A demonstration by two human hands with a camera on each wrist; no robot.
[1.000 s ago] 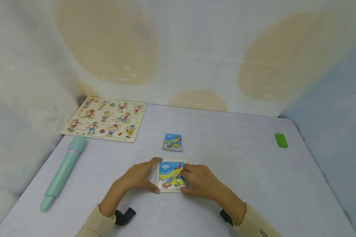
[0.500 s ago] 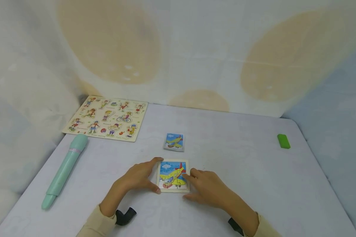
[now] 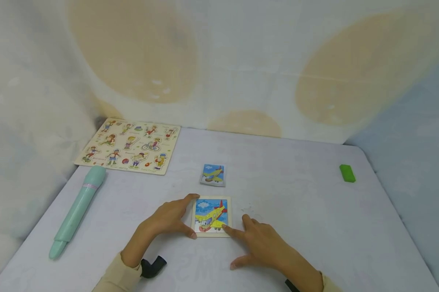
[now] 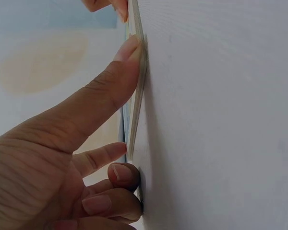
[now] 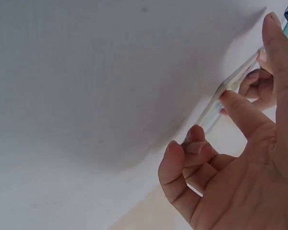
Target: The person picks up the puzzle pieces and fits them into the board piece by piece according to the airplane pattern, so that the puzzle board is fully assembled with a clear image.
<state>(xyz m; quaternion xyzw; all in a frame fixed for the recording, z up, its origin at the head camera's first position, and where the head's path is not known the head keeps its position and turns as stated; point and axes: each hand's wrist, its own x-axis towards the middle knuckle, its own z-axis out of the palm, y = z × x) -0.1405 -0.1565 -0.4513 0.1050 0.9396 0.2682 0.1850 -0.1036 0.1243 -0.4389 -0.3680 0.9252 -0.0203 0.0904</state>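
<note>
A small square jigsaw puzzle [image 3: 211, 215] in a pale wooden frame lies before me, its pieces showing a yellow aeroplane on blue sky. My left hand [image 3: 168, 218] holds the frame's left side, thumb at the near corner and index finger at the far one. In the left wrist view the thumb [image 4: 98, 98] bears on the frame's edge. My right hand [image 3: 265, 244] is at the lower right; its index fingertip touches the puzzle near the plane's wing, and its thumb is spread away. Just beyond the puzzle lies a small card [image 3: 213, 175] with the same aeroplane picture.
A larger wooden board [image 3: 132, 146] with sports figures lies at the back left. In front of it is a mint-green microphone-shaped stick [image 3: 77, 213]. A green block [image 3: 347, 173] rests far right. Patterned cloth [image 3: 241, 73] rises behind the white table [image 3: 296, 182].
My right hand has drawn back from the puzzle's right edge toward me and to the right. Its index finger has slid down to the wing and its thumb has spread. The left hand stays put.
</note>
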